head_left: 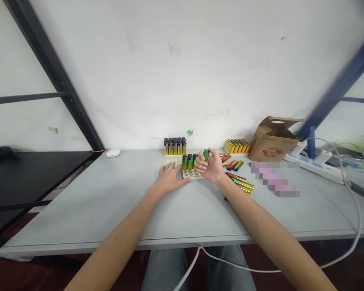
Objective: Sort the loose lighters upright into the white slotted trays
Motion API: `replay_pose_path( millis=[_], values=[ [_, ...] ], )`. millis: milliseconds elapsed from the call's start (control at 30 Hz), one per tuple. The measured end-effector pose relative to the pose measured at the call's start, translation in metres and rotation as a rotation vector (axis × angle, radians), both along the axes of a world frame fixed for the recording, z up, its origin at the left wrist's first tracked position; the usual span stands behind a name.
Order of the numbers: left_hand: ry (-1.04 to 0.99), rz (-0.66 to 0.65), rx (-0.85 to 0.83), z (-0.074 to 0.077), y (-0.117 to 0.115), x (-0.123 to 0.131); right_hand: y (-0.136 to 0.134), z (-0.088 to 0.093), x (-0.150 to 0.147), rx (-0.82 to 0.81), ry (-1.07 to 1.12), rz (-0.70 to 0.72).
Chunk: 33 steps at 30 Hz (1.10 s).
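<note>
A white tray (pixel 195 175) with round holes stands on the table in front of me, its back row filled with upright green lighters (pixel 190 162) with black tops. My left hand (pixel 169 176) rests on the table at the tray's left side, fingers spread, the thumb along its front edge. Over the right part of the tray, my right hand (pixel 211 166) is raised, palm turned up, with curled fingers around a green lighter (pixel 206 154). To its right lie several loose lighters (pixel 242 184) in red, green and gold. The right hand hides part of the tray.
Against the wall stand a full tray of black-topped lighters (pixel 175 147) and a tray of yellow-orange cylinders (pixel 237 146). An open cardboard box (pixel 273 141), a blurred pink item (pixel 274 178) and a white power strip (pixel 317 166) are at right. A white cable (pixel 358 210) loops over the table edge. A small white case (pixel 113 153) sits far left.
</note>
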<state>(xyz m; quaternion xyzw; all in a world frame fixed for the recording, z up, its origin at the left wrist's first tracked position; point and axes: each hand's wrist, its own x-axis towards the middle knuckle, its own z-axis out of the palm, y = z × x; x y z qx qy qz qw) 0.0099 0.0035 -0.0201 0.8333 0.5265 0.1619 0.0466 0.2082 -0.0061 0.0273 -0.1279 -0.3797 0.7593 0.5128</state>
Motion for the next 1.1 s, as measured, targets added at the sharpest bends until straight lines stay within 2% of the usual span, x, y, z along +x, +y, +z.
replay_pose_path(
  millis=[167,267,467,600,700,933,1100],
  values=[
    [-0.003,-0.013,0.019,0.001,0.0,0.0,0.002,0.002,0.001,0.033,-0.081,-0.082],
    [-0.023,0.005,0.031,-0.001,0.002,0.001,0.004,0.003,0.003,0.145,-0.215,-0.144],
    [-0.038,0.019,0.06,-0.007,0.005,0.002,0.006,-0.002,0.005,0.529,-0.666,-0.38],
    [-0.039,0.007,0.061,-0.004,0.003,0.003,0.002,-0.007,0.004,0.96,-1.042,-0.68],
    [-0.036,-0.006,0.064,-0.001,0.001,0.002,0.0,-0.012,0.002,1.183,-1.246,-0.762],
    [-0.02,-0.032,0.042,0.001,-0.002,0.001,0.006,-0.023,-0.003,1.17,-1.333,-0.943],
    [-0.022,-0.042,0.032,0.003,-0.002,-0.001,0.01,-0.026,-0.001,1.175,-1.353,-0.994]
  ],
)
